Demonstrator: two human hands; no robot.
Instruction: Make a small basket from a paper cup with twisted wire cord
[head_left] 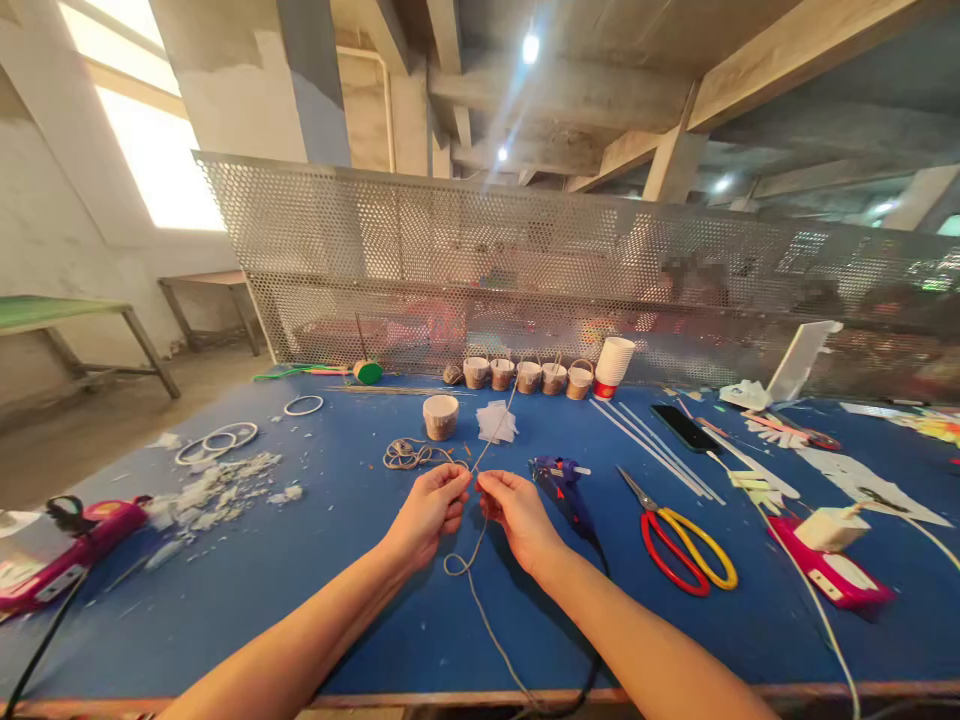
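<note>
Over the middle of the blue bench point(247, 590), I am pinching a pale cord point(477, 600) with both hands: my left hand point(429, 503) is gripping it between thumb and forefinger, and my right hand point(519, 512) is doing the same just beside it, the fingertips nearly meeting. One stretch of the cord is slanting up and away from my grip, while another is running down toward the near edge, curling into a loose loop. Just beyond my left hand, a tangled coil point(405, 455) is lying on the bench; behind it a wrapped cup point(440, 424) is standing upright, with thin white sheets point(502, 424) lying to its right. Near my right hand, a blue glue gun point(566, 490) is resting, and scissors point(655, 515) with one red and one yellow handle are lying farther right. Beyond them, white strips point(649, 450) and a dark phone point(684, 428) are lying near one another. Farther back, a row of small baskets point(529, 380) is standing beside a stack of paper cups point(615, 362), before a perforated metal screen point(450, 240). Out to my left, white rings point(254, 433) are lying near a heap of pale scraps point(225, 490), and pink power strips point(793, 552) are sitting toward both sides of the bench.
</note>
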